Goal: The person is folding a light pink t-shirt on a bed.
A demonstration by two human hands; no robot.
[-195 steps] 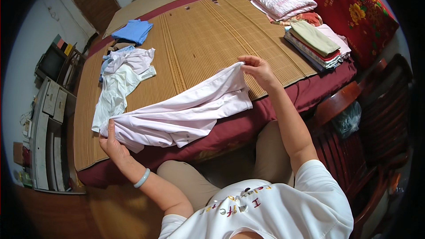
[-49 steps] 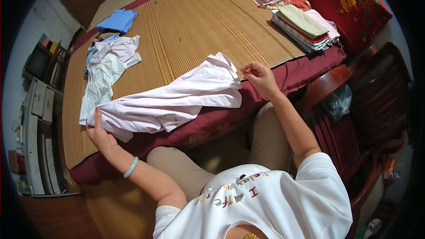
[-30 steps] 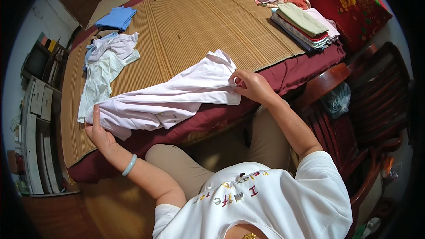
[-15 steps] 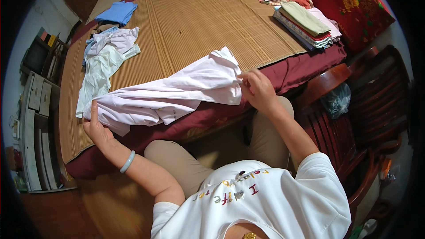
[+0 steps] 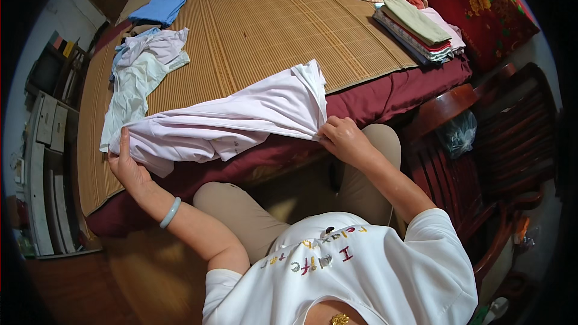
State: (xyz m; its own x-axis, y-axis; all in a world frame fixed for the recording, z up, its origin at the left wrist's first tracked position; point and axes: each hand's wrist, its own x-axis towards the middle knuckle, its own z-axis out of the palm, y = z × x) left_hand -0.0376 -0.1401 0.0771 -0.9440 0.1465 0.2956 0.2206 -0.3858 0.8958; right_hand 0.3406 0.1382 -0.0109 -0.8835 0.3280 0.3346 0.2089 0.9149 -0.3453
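Note:
A pale pinkish-white garment (image 5: 223, 123), perhaps a shirt, stretches across the bed's near edge between my two hands. At its left end my left hand (image 5: 129, 165) grips the cloth, thumb up on top and the fingers beneath it, partly hidden. My right hand (image 5: 345, 139) pinches the lower corner of the wider right end, pulling the hem taut. Folds run lengthwise through the cloth, and a small dark print shows near its lower edge. Beyond my left hand, a crumpled white garment (image 5: 129, 93) lies partly against the held one.
The bed carries a bamboo mat (image 5: 241, 36) over a dark red sheet (image 5: 397, 93). A blue folded garment (image 5: 158, 9) lies at the far left; a stack of folded clothes (image 5: 415, 27) sits at the right edge. A wooden chair (image 5: 506, 126) stands right, a grey cabinet (image 5: 45, 174) left.
My right hand has moved down along the garment's right edge to its lower corner and now pinches it. The left hand keeps its hold, shifting slightly left.

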